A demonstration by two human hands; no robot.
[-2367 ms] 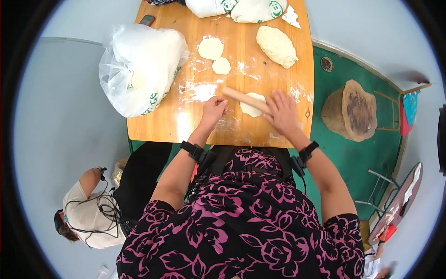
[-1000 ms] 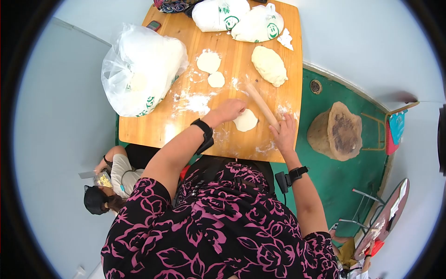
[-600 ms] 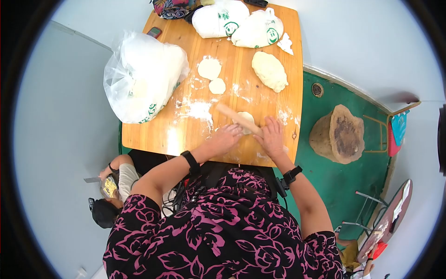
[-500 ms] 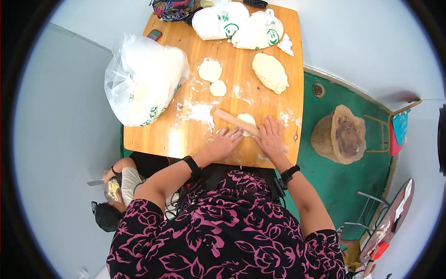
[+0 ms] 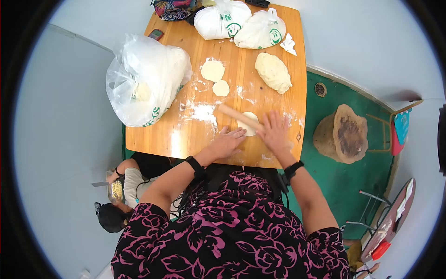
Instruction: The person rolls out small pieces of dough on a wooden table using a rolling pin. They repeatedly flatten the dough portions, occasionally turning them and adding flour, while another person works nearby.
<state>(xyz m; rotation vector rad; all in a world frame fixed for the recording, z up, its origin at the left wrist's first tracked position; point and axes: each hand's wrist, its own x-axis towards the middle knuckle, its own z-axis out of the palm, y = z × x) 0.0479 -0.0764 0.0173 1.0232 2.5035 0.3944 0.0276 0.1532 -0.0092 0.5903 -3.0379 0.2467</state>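
A wooden rolling pin (image 5: 238, 115) lies slantwise across a small flat round of dough (image 5: 250, 132) near the front of the table. My right hand (image 5: 277, 132) bears on the pin's right end with its palm and thumb, the fingers reaching forward and slightly smeared. Flat on the table, my left hand (image 5: 227, 142) has its fingers stretched out, their tips at the dough's left edge. Two more dough rounds, a larger one (image 5: 213, 71) and a smaller one (image 5: 221, 88), rest farther back. A big dough lump (image 5: 273, 73) sits at the right.
The wooden table (image 5: 162, 142) carries scattered flour, a large plastic bag (image 5: 148, 83) at left and two tied white bags (image 5: 222, 21) (image 5: 261, 30) at the back. A phone (image 5: 156, 34) lies behind. Right stands a stump (image 5: 341, 135). Another person (image 5: 132, 181) holding a blade is lower left.
The rolling pin and my right hand have shifted slightly forward over the dough, and the pin's far end is farther from me. My left hand stays by the dough's edge.
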